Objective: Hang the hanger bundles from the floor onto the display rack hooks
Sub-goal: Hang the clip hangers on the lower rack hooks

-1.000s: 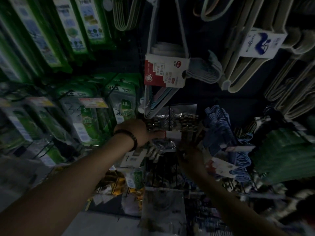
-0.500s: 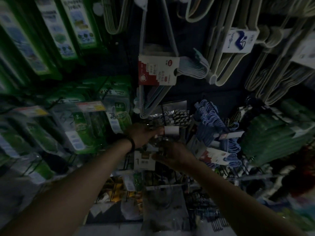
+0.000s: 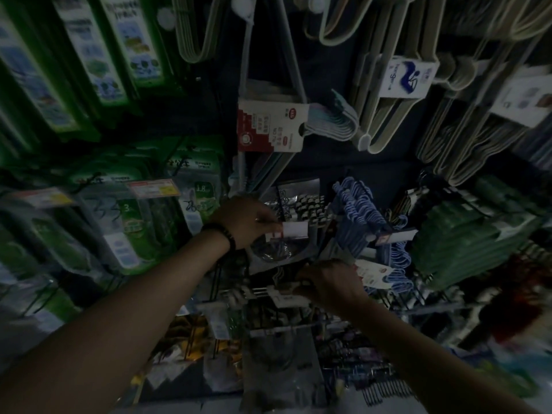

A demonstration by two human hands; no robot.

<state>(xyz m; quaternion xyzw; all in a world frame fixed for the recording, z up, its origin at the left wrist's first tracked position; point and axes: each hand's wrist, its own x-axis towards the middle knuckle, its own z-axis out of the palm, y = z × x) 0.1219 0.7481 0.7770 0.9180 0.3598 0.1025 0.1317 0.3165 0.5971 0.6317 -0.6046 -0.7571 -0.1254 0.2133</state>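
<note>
The scene is dim. My left hand [image 3: 243,221], with a dark bead bracelet on the wrist, pinches the white price tag [image 3: 295,229] at the tip of a rack hook. Clear packets of small metal clips [image 3: 301,204] hang on that hook behind the tag. Lower down, my right hand [image 3: 327,283] curls its fingers round a clear packet [image 3: 279,252] at a lower hook with a white tag [image 3: 288,300]. A blue hanger bundle [image 3: 361,216] hangs just right of my hands. Pale hanger bundles [image 3: 397,94] hang higher on the rack.
Green packaged goods [image 3: 125,216] fill the rack on the left. A red-and-white carded hanger bundle [image 3: 270,127] hangs above my hands. A green bundle stack [image 3: 466,237] sits at the right. Wire hooks and more packets [image 3: 277,354] crowd the rack below.
My right hand has dropped from beside the left hand to a lower hook. The left hand stays at the upper hook's tag. The view has tilted slightly.
</note>
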